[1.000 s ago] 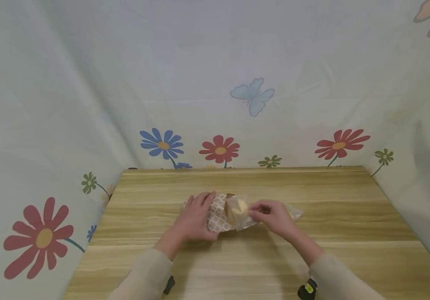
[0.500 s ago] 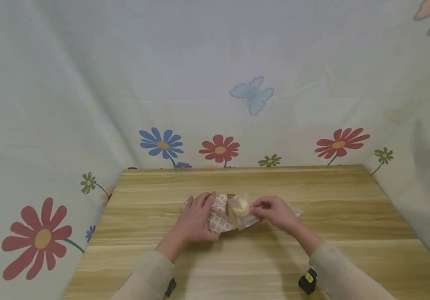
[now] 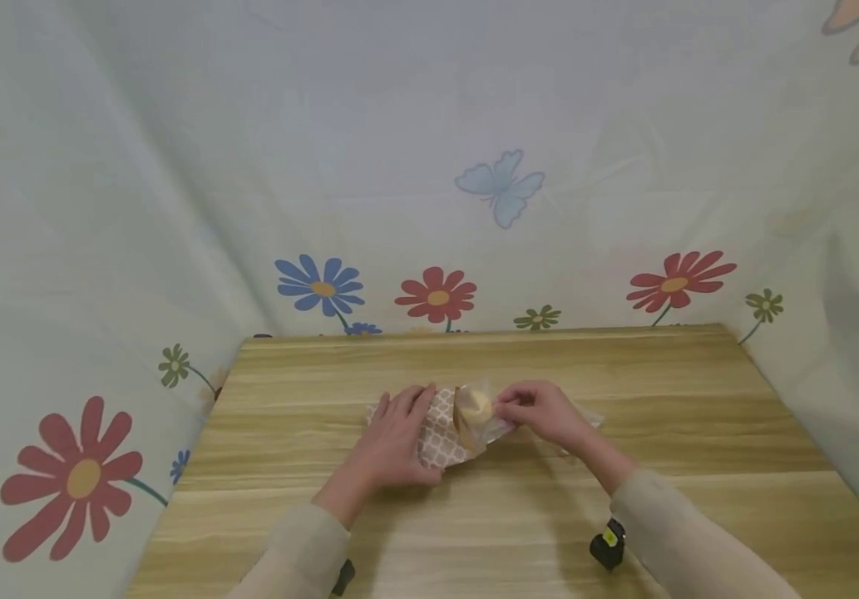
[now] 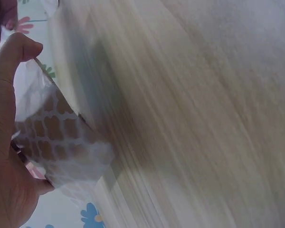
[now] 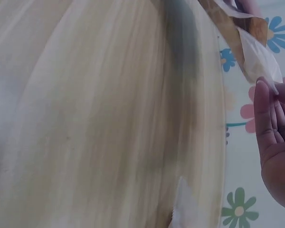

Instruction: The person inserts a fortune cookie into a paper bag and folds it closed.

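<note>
My left hand [image 3: 397, 437] grips a tan paper bag [image 3: 444, 441] with a white lattice print, thumb at its near edge and fingers across the far side. The bag's brown mouth faces right. Partly inside that mouth is a clear plastic packet [image 3: 495, 430] holding a round, pale yellow cookie-like piece [image 3: 477, 406]. My right hand [image 3: 549, 412] pinches the packet's right end between thumb and fingertips. In the right wrist view the packet [image 5: 257, 59] overlaps the bag's opening. The left wrist view shows the lattice-printed bag [image 4: 61, 137] in my left hand.
Another clear plastic wrapper [image 3: 590, 418] lies on the wooden table [image 3: 668, 399], partly hidden behind my right hand. A flower-printed cloth [image 3: 369, 166] hangs along the table's back and sides. Dark wrist devices [image 3: 609, 545] are near both sleeves.
My right hand has moved slightly left and away from me, bringing the packet further into the bag's mouth. My left hand keeps its hold, almost in place.
</note>
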